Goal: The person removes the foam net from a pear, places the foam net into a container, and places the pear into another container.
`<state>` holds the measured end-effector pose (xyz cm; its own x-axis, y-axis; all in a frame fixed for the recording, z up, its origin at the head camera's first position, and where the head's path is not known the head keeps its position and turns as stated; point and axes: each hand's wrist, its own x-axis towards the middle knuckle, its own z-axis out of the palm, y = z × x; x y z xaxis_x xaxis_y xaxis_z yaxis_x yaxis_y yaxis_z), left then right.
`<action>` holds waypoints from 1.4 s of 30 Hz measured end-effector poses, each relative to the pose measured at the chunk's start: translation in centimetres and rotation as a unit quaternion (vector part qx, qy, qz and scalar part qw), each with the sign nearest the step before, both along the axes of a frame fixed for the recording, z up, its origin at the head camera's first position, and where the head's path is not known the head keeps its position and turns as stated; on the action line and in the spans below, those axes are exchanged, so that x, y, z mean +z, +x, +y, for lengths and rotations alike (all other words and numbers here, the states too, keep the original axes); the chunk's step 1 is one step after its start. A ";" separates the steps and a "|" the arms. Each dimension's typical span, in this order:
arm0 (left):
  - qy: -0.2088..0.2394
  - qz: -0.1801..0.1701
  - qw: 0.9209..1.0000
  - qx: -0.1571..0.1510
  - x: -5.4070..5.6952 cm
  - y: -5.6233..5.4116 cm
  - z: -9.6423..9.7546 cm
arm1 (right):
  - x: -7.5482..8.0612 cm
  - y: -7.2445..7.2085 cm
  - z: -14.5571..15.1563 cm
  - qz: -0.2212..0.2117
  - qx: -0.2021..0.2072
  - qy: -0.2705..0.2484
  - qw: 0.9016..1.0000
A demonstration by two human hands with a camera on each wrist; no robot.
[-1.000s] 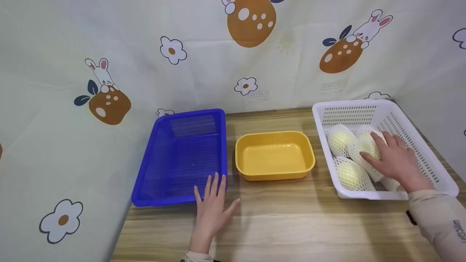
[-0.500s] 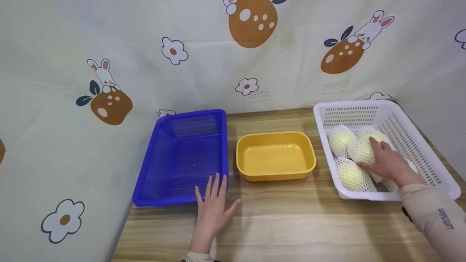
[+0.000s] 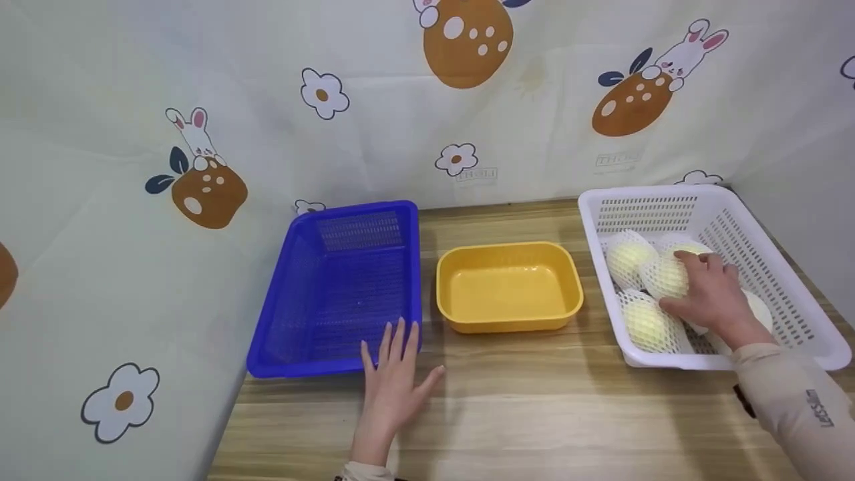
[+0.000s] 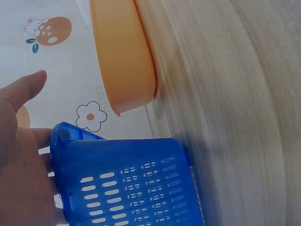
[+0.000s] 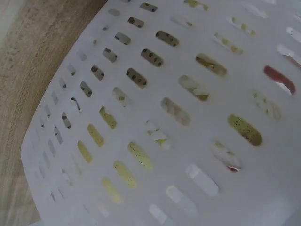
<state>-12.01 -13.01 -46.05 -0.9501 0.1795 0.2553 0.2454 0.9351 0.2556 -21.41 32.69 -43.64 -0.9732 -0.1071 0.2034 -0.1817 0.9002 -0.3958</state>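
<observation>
In the head view my left hand [image 3: 393, 391] lies with fingers spread over the front right corner of a blue plastic basket [image 3: 264, 369]. The left wrist view shows its fingers reaching past the blue rim, thumb held away. At the right, my right hand [image 3: 721, 300] grips a pale yellow fruit in a white foam net [image 3: 664, 276], thumb on its near side and fingers over its far side. This fruit sits among several more netted fruits [image 3: 646, 324] inside a white slotted basket [image 3: 588, 230]. Speckled yellow-green skin shows through the slots in the right wrist view.
Between the two baskets stands a shallow yellow tub [image 3: 509, 324] with nothing in it. All three rest on a wood-grain table [image 3: 521, 401]. A patterned cloth wall [image 3: 374, 140] closes off the back and sides.
My right hand has drawn left and toward me over the fruits, its fingers closing around one. The left hand stays at the blue basket's rim; the view shifts slightly.
</observation>
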 end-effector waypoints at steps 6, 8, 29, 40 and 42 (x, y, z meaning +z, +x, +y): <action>0.002 -0.005 1.000 0.000 0.0 -0.1 0.0 | 0.8 0.3 0.2 0.024 0.005 -0.031 0.999; 0.002 -0.006 1.000 0.000 0.0 -0.1 0.0 | 1.3 0.5 0.4 0.022 -0.006 -0.040 0.999; 0.000 0.011 1.000 -0.002 -0.2 -0.1 0.0 | 1.5 8.4 -12.4 0.237 0.322 -0.021 0.916; -0.007 -0.003 1.000 0.000 -0.2 0.0 0.0 | -5.7 9.2 -15.2 0.136 0.389 0.022 0.911; -0.003 -0.003 1.000 0.000 -0.2 0.0 0.0 | -6.2 9.1 -15.3 0.127 0.389 0.025 0.912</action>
<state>-12.00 -13.00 -46.20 -0.9513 0.1815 0.2494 0.2445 0.9365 0.2512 -12.31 17.43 -49.86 -0.5203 -0.7608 0.3878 -0.8537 0.4751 -0.2133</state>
